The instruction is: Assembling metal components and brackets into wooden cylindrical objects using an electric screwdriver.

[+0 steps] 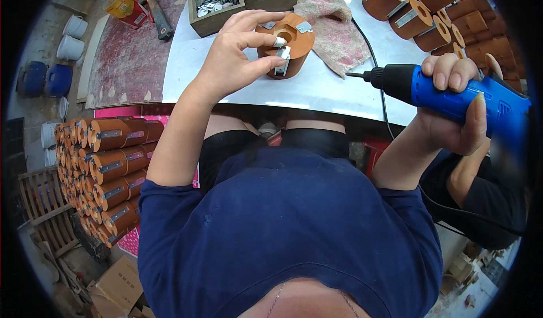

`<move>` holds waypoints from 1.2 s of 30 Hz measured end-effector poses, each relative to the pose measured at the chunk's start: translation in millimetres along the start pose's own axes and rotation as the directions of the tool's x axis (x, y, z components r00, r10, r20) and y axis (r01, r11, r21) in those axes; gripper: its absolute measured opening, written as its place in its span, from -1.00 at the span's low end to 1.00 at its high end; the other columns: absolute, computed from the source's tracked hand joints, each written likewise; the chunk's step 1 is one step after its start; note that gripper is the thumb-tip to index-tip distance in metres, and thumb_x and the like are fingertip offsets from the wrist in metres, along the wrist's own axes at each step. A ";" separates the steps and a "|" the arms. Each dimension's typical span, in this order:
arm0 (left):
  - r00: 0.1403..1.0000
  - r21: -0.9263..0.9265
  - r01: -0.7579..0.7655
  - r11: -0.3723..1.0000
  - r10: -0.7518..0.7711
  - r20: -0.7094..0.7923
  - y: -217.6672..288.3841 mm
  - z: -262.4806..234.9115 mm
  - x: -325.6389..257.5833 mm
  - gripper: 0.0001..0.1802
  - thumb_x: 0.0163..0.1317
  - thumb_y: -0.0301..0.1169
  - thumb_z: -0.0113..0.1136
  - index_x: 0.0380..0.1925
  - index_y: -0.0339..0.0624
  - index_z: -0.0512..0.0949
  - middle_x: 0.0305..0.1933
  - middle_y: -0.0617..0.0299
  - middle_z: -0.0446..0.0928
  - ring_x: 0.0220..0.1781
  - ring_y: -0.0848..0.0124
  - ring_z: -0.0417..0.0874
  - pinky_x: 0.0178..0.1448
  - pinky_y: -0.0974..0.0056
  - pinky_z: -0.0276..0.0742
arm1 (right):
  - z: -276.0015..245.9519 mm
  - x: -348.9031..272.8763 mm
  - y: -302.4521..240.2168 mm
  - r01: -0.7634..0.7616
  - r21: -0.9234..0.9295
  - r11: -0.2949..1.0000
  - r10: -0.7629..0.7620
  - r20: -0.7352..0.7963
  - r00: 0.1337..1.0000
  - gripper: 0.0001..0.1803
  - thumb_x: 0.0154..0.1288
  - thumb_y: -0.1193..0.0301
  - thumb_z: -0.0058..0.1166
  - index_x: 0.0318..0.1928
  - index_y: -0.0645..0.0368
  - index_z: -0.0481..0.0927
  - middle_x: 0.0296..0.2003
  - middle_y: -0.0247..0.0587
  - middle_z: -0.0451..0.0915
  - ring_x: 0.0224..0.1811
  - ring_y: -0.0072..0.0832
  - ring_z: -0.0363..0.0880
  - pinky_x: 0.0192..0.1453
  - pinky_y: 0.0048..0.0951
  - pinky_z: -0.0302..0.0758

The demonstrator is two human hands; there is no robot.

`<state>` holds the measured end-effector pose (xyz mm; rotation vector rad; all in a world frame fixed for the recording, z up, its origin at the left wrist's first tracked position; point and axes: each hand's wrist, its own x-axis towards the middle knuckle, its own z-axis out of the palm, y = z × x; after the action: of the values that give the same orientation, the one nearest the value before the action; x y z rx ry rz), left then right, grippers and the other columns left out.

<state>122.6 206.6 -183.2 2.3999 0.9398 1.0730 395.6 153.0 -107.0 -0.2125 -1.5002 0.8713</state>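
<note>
My left hand (240,46) bends over a short orange-brown cylinder (300,44) with a hole in its top. Its thumb presses a bright metal fitting (283,61) on the near side; the index fingertip, wrapped in something white, rests close above, and another finger reaches the top's far edge. Whether a small screw is between these fingers I cannot make out. Small metal plates (305,27) sit on the cylinder's top rim. In my right hand (452,92) is a blue corded electric screwdriver (449,89), its bit pointing left, apart from the cylinder.
A divided wooden box (218,21) holds flat metal pieces and screws. Beside it lies a stained cloth (331,29). More cylinders are piled at right (413,18) and stacked at left (113,165). A hammer (159,18) and a yellow bottle (123,7) are at far left. A black cord (362,32) crosses the table.
</note>
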 end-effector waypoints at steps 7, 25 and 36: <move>1.000 0.028 -0.006 1.000 0.006 -0.009 2.8 -0.8 2.1 -0.75 -0.23 -0.40 0.33 -0.43 -0.10 0.60 0.03 0.19 0.42 0.14 0.24 0.32 0.20 0.18 0.17 | -0.1 1.2 -1.7 0.012 0.028 1.000 -0.012 0.001 1.000 -0.35 0.05 0.27 -0.16 0.18 0.20 0.05 -0.41 -0.20 0.40 -0.35 -0.44 0.38 -0.15 -0.31 0.28; 1.000 0.102 -0.002 0.995 0.003 -0.012 8.8 -3.2 -0.7 -0.70 -0.23 -0.38 0.34 -0.39 -0.17 0.58 0.02 0.17 0.43 0.11 0.24 0.35 0.17 0.20 0.21 | -1.5 1.8 -2.4 0.107 0.090 0.990 -0.111 0.039 0.993 -0.37 0.12 0.36 -0.20 0.14 0.37 -0.09 -0.37 -0.05 0.44 -0.39 -0.33 0.44 -0.22 -0.21 0.39; 0.970 0.036 0.213 0.976 -0.207 -0.128 -100.1 -14.3 116.8 -0.70 -0.08 -0.29 0.19 -0.34 -0.24 0.55 -0.35 0.02 0.56 -0.32 0.20 0.58 -0.22 0.27 0.46 | 12.6 -0.2 -17.4 0.094 0.017 0.995 -0.090 -0.169 0.981 -0.33 0.06 0.37 -0.13 0.15 0.28 -0.07 -0.46 -0.13 0.37 -0.48 -0.39 0.38 -0.28 -0.28 0.38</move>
<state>126.5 360.1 -167.1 2.2306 1.2457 1.1389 390.4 136.0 -94.9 -0.1916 -1.3307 0.7782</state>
